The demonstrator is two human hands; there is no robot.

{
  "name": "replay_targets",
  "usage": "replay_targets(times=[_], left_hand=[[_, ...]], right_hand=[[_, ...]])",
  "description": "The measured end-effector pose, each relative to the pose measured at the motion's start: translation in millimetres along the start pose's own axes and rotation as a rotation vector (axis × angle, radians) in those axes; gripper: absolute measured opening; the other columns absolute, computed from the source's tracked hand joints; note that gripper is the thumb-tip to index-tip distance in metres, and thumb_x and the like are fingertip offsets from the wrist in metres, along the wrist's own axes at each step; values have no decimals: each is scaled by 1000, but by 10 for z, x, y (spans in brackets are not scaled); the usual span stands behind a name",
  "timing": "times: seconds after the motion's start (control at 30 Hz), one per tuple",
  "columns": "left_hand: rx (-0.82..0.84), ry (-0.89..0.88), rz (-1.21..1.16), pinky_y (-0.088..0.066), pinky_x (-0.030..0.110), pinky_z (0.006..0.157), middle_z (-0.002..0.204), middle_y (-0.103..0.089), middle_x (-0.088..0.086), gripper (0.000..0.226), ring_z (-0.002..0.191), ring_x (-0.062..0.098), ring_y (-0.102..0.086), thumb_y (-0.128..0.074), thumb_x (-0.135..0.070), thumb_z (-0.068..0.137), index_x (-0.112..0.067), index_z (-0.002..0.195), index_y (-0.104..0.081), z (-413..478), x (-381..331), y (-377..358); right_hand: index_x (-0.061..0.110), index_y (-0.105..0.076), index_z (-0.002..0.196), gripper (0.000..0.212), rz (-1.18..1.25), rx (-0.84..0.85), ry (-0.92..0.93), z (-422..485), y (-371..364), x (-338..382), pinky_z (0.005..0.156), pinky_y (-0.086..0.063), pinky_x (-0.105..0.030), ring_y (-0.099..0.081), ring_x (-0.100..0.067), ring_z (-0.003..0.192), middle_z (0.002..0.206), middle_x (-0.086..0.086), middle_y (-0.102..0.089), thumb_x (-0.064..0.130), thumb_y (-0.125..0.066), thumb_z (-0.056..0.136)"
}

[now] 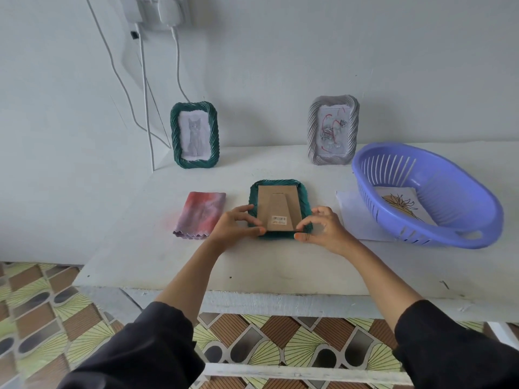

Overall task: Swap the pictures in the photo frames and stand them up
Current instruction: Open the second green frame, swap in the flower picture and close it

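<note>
A green frame (280, 189) lies face down in the middle of the white table, its brown cardboard back (278, 210) and folded stand facing up. My left hand (237, 224) grips its near left corner and my right hand (323, 227) pinches its near right corner, thumbs on the near rim. A second green frame (195, 134) with a cat drawing stands against the wall at the back left. At the back right stands a grey frame (332, 130) holding a scribbled drawing. A loose picture (401, 204) with a yellow shape lies inside the purple basket (460, 228).
A folded red and purple cloth (200, 214) lies left of the face-down frame. A white sheet (355, 217) sticks out from under the basket. White cables (146, 108) hang down the wall at the back left. The table's front edge (280, 296) is close to me.
</note>
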State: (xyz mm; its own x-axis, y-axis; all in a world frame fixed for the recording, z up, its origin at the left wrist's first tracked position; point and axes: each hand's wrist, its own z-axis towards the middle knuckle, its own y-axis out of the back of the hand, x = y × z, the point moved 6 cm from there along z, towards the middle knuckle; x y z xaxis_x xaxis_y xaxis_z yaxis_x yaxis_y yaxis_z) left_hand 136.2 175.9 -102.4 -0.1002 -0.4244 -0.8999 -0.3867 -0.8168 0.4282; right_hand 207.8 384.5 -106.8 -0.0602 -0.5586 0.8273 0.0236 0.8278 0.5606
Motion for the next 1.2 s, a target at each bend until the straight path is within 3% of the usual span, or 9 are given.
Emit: replay_targets(times=[0.1,0.17,0.27,0.53,0.77,1.2], left_hand=[[-138,-10,-30,-31,24,100,131,-51,0,13,121,12,-47,-73,-18,79,-17,91,-72,67,-21,57],[-223,-9,66,-37,29,102,127,-56,3,20,120,16,-50,-69,-22,82,-14,101,-71,143,-27,82],[-291,41,171,-43,31,99,120,-64,6,25,115,21,-55,-65,-23,85,-11,106,-71,246,-47,59],[-359,89,232,-46,23,77,108,-72,8,21,99,22,-65,-63,-17,86,-8,103,-73,337,-130,-19],[-407,157,118,-54,33,82,101,-74,8,18,93,22,-66,-68,-15,81,-9,96,-75,331,-106,3],[-382,140,-83,-56,35,84,96,-72,9,14,81,18,-64,-69,-13,80,-9,93,-73,301,-347,-4]], right_hand=[[30,-68,89,12,54,-109,0,75,122,66,98,-27,-21,-38,-13,125,115,-2,-46,23,-70,80],[21,-70,102,18,-12,-245,-1,172,212,87,97,-35,-25,-47,-18,120,110,-4,-55,21,-66,84],[23,-67,113,26,-132,-337,-87,309,251,59,102,-38,-35,-50,-22,120,125,-4,-57,26,-58,88],[30,-61,122,32,-394,-320,-97,403,101,-32,102,-34,-33,-45,-25,124,136,1,-52,29,-49,92],[33,-58,125,34,-469,-310,-68,414,58,-71,105,-34,-36,-42,-25,126,139,1,-50,28,-49,93],[34,-56,126,34,-469,-302,-74,413,57,-84,104,-35,-36,-42,-25,126,140,3,-50,31,-46,94]])
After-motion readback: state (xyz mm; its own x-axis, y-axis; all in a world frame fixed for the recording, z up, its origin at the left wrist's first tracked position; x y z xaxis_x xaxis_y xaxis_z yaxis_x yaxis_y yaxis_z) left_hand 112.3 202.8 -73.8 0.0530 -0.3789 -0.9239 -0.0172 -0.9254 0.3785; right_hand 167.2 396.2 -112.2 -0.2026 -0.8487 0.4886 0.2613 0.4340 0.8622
